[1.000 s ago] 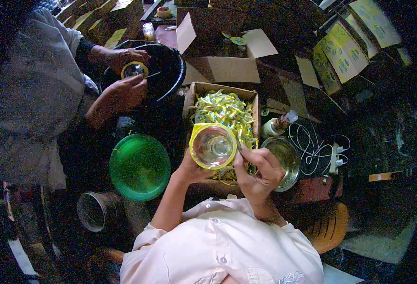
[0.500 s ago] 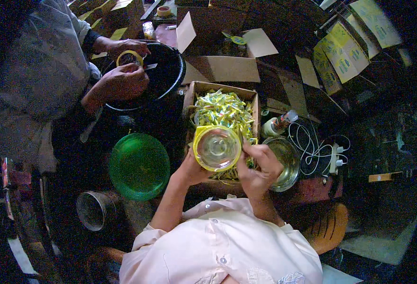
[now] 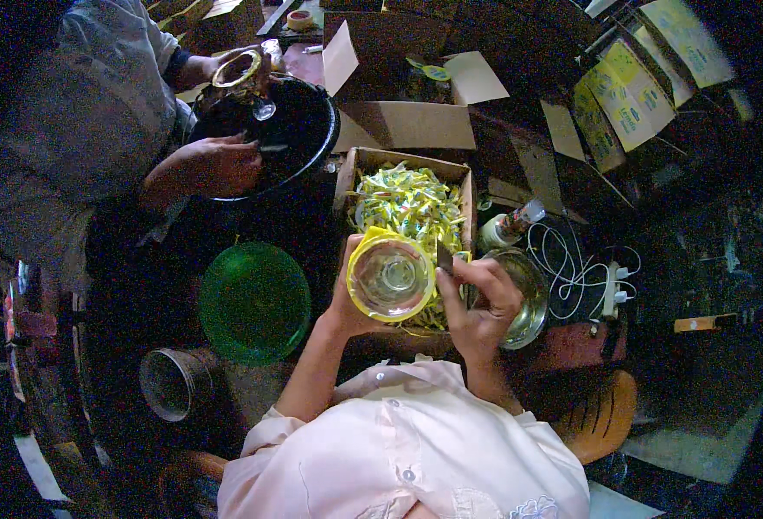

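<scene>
- The left hand point(image 3: 349, 301) is closed around the side of a clear cup point(image 3: 390, 277) with a yellow rim, holding its round mouth toward the wearer's face, above the near end of a scrap-filled box.
- The right hand point(image 3: 478, 313) pinches a dark flat blade point(image 3: 444, 257) between thumb and fingers, just beside the cup's right edge; whether it touches cannot be told.
- Since half a second ago, the cup has shifted slightly left and more of the blade shows; the work seems centred on the rim, whose yellow band remains in place.
- Beneath, the cardboard box point(image 3: 468, 203) is heaped with yellow scraps point(image 3: 406, 201).
- Right of it sit a clear bowl point(image 3: 533, 307), a bottle point(image 3: 496, 233), a tangled white cable point(image 3: 560, 275) and a power strip point(image 3: 610, 292) on the dark red tabletop point(image 3: 563, 348).
- To the left are a green basin point(image 3: 254, 303) and a grey bucket point(image 3: 169, 386).
- Further off, a co-worker's lower hand point(image 3: 217, 169) has parted from a yellow-rimmed piece point(image 3: 236, 69), over a black tub point(image 3: 331, 143).
- Open printed cartons point(image 3: 628, 104) line the dim room.
</scene>
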### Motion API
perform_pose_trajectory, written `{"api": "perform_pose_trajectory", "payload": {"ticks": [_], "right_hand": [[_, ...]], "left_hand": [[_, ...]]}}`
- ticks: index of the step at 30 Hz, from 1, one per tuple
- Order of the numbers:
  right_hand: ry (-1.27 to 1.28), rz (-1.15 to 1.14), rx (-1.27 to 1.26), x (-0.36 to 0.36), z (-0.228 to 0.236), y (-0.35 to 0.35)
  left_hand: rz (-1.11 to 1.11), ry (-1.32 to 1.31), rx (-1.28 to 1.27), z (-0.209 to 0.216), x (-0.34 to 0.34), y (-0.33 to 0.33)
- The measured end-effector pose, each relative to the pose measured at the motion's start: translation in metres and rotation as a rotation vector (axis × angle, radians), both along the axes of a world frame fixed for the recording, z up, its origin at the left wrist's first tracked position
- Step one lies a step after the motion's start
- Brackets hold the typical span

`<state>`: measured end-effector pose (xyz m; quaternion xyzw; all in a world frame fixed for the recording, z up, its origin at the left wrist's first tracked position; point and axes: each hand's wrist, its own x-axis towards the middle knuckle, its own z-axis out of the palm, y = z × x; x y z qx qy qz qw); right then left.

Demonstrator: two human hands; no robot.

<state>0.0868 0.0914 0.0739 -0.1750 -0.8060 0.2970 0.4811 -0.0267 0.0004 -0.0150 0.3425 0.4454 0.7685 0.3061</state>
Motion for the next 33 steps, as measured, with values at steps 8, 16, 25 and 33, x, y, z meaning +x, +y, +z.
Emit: {"api": "perform_pose_trajectory", "payload": {"ticks": [8,16,25,33], "right_hand": [[-0.04,0.075,-0.055,0.002,0.0,-0.004],[-0.058,0.088,-0.089,0.008,0.003,-0.002],[-0.138,0.158,-0.113,0.012,0.004,0.007],[-0.101,0.173,-0.11,0.011,0.003,0.008]], "left_hand": [[0.026,0.388,0.058,0.001,-0.004,0.006],[0.108,0.656,0.093,0.02,-0.013,0.002],[-0.1,0.438,0.06,0.019,-0.007,0.001],[-0.161,0.451,0.003,0.026,-0.007,-0.005]]}}
